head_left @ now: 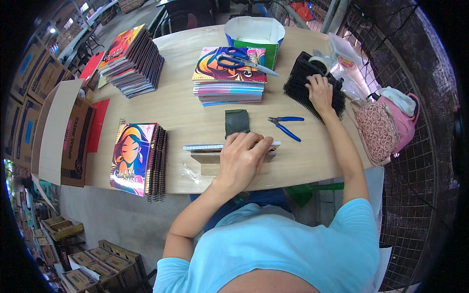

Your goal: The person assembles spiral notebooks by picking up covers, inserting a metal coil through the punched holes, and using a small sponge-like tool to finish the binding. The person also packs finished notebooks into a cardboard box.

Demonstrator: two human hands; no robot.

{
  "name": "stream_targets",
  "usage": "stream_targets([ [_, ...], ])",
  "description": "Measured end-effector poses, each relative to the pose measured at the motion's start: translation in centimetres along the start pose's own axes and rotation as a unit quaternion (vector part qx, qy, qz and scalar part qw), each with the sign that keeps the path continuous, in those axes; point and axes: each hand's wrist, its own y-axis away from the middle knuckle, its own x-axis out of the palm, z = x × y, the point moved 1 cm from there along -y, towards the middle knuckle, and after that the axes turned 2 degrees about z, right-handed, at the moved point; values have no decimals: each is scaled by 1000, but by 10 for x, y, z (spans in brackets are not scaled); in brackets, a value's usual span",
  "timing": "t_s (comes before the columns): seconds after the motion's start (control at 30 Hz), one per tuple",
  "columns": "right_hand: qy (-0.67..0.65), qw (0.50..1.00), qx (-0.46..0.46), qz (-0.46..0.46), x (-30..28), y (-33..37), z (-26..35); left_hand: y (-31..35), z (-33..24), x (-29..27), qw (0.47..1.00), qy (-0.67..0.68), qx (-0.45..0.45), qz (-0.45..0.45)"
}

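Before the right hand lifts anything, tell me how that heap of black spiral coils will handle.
The black spiral coils are thin open wire loops, so probably light and springy. Heaped together, they may snag and lift in a clump. The right hand rests on them.

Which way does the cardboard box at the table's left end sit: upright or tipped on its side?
Tipped on its side. The cardboard box has its open mouth facing sideways, one flap spread out flat.
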Motion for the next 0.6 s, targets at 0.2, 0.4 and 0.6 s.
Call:
stream_targets([
  [0.2,3,999,16,29,4,6,6,4,1,0,1000,16,15,-13],
  [0.4,47,998,-27,21,5,-7,1,6,-1,-2,999,19,23,-16],
  [0.6,-17,992,-104,-73,-19,-35,-22,5,-1,1,1000,14,17,-16],
])
